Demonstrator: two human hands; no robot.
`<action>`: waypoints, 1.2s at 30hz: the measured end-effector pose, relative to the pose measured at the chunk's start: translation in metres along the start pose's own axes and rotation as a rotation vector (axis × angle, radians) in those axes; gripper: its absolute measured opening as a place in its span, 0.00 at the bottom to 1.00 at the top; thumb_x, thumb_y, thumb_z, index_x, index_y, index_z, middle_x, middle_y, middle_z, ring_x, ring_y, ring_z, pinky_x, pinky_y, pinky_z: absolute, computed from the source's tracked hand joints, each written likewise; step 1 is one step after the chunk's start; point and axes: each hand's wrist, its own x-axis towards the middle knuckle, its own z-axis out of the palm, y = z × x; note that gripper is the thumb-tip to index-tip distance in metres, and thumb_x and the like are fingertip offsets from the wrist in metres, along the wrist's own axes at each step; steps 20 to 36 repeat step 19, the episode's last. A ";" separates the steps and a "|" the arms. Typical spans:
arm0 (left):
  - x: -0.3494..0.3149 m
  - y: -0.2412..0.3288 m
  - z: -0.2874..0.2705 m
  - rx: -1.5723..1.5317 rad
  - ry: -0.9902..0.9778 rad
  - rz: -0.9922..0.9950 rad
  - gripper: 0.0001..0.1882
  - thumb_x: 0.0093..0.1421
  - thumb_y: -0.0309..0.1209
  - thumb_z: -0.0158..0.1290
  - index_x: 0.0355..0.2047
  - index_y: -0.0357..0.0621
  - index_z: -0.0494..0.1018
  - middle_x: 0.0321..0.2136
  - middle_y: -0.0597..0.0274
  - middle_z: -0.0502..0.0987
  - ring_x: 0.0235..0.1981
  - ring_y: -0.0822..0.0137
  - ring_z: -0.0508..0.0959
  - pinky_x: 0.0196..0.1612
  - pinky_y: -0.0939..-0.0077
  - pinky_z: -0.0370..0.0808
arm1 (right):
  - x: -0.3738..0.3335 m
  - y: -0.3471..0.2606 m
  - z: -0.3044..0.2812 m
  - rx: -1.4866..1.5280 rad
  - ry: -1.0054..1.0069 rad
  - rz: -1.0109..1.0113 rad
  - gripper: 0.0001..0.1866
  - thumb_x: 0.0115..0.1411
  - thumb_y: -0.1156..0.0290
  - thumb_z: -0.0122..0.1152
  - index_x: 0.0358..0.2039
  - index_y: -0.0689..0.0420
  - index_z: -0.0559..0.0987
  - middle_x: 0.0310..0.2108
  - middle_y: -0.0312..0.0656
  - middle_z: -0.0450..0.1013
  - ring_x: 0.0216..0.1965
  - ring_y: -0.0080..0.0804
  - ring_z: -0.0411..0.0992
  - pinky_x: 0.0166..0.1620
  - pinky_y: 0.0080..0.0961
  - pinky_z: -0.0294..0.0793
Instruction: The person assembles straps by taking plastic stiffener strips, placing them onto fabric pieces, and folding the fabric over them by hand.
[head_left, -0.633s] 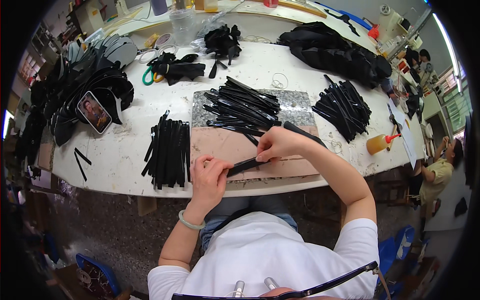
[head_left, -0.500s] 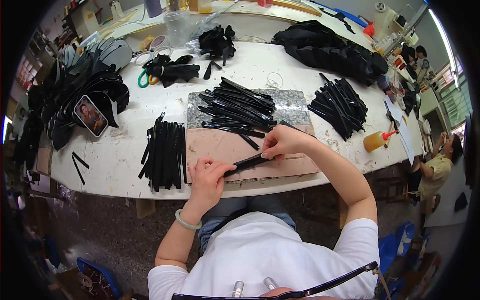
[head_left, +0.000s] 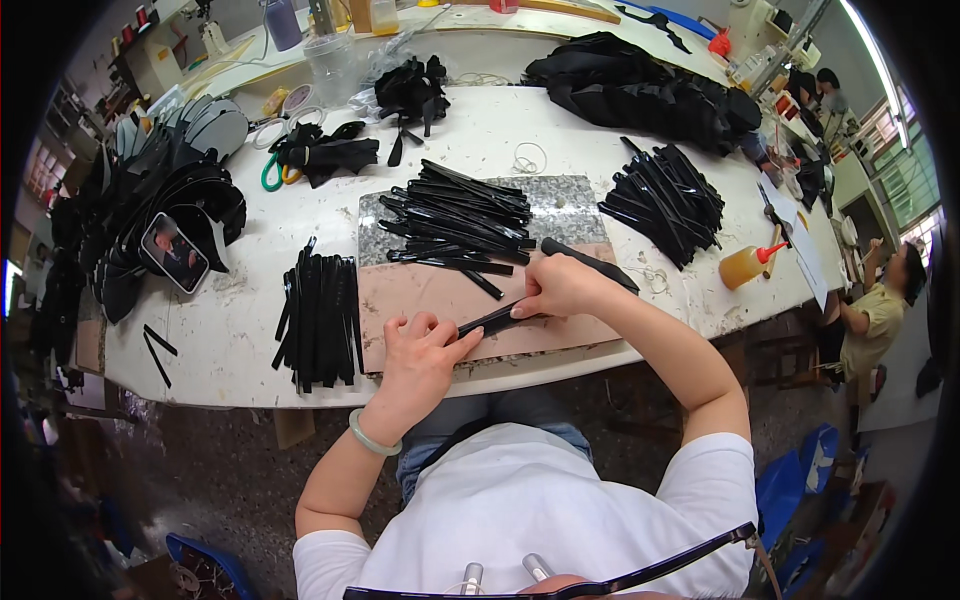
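Observation:
A narrow black strip (head_left: 492,321) lies slantwise on the pinkish board between my two hands. The fingers of my left hand (head_left: 418,357) press its near-left end down, the index finger stretched along it. My right hand (head_left: 556,287) pinches the strip farther along, thumb and fingertips together; its far end is partly hidden by that hand. Just beyond, a loose pile of glossy black strips (head_left: 455,212) covers the speckled stone part of the board (head_left: 580,198). Beside my right wrist a dark, long-shaped object (head_left: 592,264) rests on the board, partly hidden.
More black strips (head_left: 320,318) are stacked left of the board, others (head_left: 665,203) to its right. Farther right stands a yellow glue bottle (head_left: 748,267) with a red tip. A phone (head_left: 175,252) leans on black pieces at left; green-handled scissors (head_left: 271,172) lie behind.
My left hand has shifted slightly right along the strip, toward my right hand. The right hand keeps its pinch with its fingers closed down more. The whole view has shifted a little.

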 end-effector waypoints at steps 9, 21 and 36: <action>0.013 0.019 0.005 -0.216 0.199 -0.106 0.16 0.54 0.25 0.56 0.45 0.49 0.78 0.33 0.69 0.76 0.43 0.64 0.72 0.47 0.61 0.59 | -0.032 0.020 0.032 0.192 0.305 -0.198 0.12 0.56 0.65 0.67 0.29 0.60 0.76 0.27 0.46 0.76 0.30 0.42 0.75 0.34 0.33 0.72; 0.022 0.015 -0.003 -0.474 0.079 -0.112 0.11 0.58 0.31 0.58 0.42 0.47 0.77 0.35 0.65 0.81 0.45 0.67 0.76 0.45 0.60 0.61 | -0.063 0.001 0.022 0.318 0.484 -0.455 0.13 0.52 0.75 0.70 0.38 0.56 0.77 0.41 0.42 0.76 0.41 0.30 0.76 0.43 0.26 0.76; 0.022 0.015 -0.003 -0.474 0.079 -0.112 0.11 0.58 0.31 0.58 0.42 0.47 0.77 0.35 0.65 0.81 0.45 0.67 0.76 0.45 0.60 0.61 | -0.063 0.001 0.022 0.318 0.484 -0.455 0.13 0.52 0.75 0.70 0.38 0.56 0.77 0.41 0.42 0.76 0.41 0.30 0.76 0.43 0.26 0.76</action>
